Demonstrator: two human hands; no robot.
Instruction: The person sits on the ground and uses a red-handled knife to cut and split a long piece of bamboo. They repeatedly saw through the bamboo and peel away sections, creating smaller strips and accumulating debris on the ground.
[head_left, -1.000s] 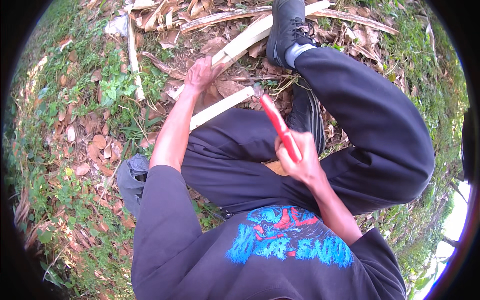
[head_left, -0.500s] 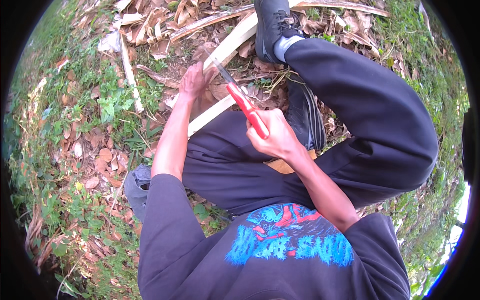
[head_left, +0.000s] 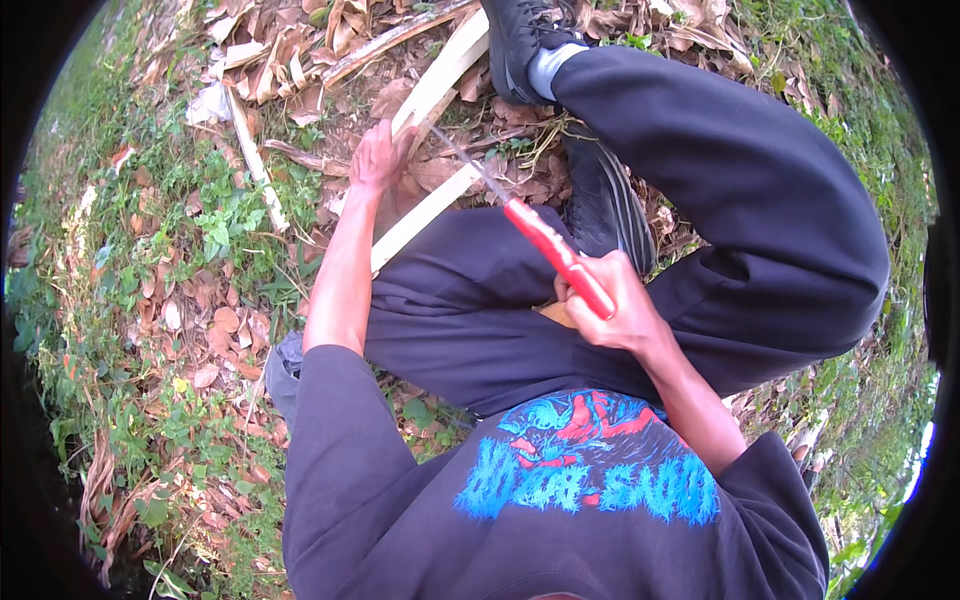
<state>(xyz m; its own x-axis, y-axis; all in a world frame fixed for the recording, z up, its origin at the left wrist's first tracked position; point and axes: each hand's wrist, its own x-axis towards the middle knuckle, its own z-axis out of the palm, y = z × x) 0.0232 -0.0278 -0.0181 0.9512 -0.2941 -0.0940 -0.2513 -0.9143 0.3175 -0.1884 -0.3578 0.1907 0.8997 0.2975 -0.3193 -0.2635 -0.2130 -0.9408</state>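
Note:
My right hand [head_left: 622, 300] is closed round the long red handle of a hand saw [head_left: 558, 255]. The saw's thin grey blade slants up to the left, its far end against a pale strip of wood [head_left: 447, 68]. At the strip's lower end my left hand [head_left: 378, 158] grips it just left of the blade; its fingertips are partly hidden. A second pale wood strip [head_left: 428, 217] slants from below the blade down beside my left forearm, over the edge of my dark trousers.
My black shoe [head_left: 512, 55] is up against the far part of the strip; the other shoe [head_left: 600, 200] lies nearer. Dry leaves [head_left: 285, 65] and green weeds cover the ground. Another thin pale stick [head_left: 255, 160] lies at the left, by a grey cloth [head_left: 283, 372] farther down.
My right hand has drawn back down and to the right with the saw, baring more of its blade. My left hand stays on the strip. The whole view has shifted slightly.

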